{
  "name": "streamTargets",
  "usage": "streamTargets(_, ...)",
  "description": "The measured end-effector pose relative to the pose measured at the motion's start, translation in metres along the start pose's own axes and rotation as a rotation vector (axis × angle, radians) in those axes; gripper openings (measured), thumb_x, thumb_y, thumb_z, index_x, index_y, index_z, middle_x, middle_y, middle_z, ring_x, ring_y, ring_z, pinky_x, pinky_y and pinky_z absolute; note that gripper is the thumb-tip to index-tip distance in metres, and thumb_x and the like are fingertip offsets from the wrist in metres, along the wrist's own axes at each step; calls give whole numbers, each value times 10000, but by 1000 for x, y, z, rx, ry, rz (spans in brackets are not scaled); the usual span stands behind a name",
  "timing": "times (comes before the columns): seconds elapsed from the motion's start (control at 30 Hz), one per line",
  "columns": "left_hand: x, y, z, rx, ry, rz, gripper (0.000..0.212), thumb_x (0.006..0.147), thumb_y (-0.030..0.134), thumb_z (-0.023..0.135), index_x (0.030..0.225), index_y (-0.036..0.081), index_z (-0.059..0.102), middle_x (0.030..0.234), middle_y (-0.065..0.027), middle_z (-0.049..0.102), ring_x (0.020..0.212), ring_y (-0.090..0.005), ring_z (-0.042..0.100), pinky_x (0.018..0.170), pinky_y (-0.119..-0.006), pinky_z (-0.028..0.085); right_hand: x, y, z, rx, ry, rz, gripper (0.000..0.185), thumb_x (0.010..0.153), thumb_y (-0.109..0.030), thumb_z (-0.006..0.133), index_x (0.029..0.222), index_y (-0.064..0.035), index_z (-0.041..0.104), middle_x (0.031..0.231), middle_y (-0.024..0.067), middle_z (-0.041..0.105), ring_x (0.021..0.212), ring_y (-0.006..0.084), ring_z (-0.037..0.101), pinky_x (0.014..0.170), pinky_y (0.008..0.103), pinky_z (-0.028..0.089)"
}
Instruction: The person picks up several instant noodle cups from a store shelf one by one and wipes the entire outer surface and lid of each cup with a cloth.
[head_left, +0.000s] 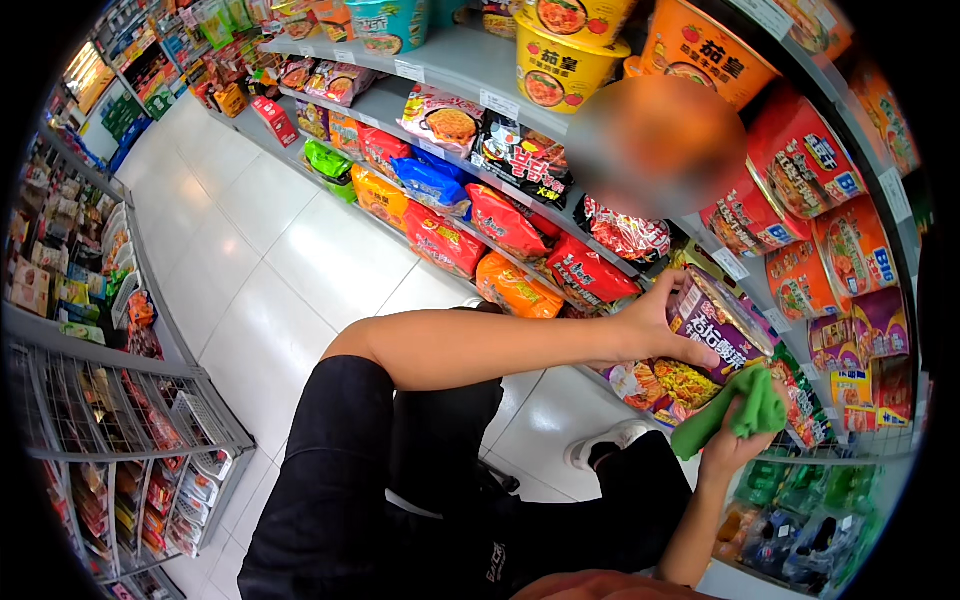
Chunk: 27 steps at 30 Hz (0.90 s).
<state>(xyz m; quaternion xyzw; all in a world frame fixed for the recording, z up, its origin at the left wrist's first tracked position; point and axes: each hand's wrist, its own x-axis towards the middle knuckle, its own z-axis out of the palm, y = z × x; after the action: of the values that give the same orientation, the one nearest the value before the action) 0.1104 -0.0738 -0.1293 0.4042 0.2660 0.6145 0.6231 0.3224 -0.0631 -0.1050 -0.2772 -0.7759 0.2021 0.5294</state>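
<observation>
My left hand (651, 327) grips a purple instant noodle cup (718, 330), thumb along its printed side and fingers around its far side. The cup is tilted and held out in front of the lower shelves. Bunched in my right hand (739, 442) is a green cloth (733, 411), close below the cup's lower end. Whether the cloth touches the cup I cannot tell. Below the cup lie noodle packets (682, 384) with pictures of food on them. To the right of it stand red noodle tubs (799, 157) and orange noodle tubs (855, 247).
Yellow noodle buckets (566, 67) stand on the upper shelf (457, 71). Red noodle bags (510, 221) fill lower shelves. A blurred patch covers part of the shelving. Packed bottles (799, 517) sit at lower right. Across the tiled floor (285, 247) is a wire rack (142, 405) of snacks.
</observation>
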Motion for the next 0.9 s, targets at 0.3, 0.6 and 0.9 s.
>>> streamTargets(0.3,2,8,-3,-26,65,-16,1000,619,159,884,1333,7,201,1237,-128,474,1148,-197,506,984,-336,429,10,-5,6,-213,-86,-230,338,757,-49,646,1078,13,559,1005,129,559,922,252,536,828,354,423)
streamTargets(0.6,2,9,5,26,44,-53,864,651,149,853,1276,22,270,1217,-120,478,1138,-187,499,982,-345,431,9,-5,-3,-142,-44,-130,300,761,-53,656,1037,25,569,1057,116,554,936,241,530,847,362,422)
streamTargets(0.9,2,11,-5,-162,-60,-46,693,812,197,684,1343,65,258,1283,-126,472,1177,-210,486,1012,-368,388,10,1,-1,118,257,166,340,836,-58,654,1142,36,540,1098,107,563,987,181,552,866,319,435)
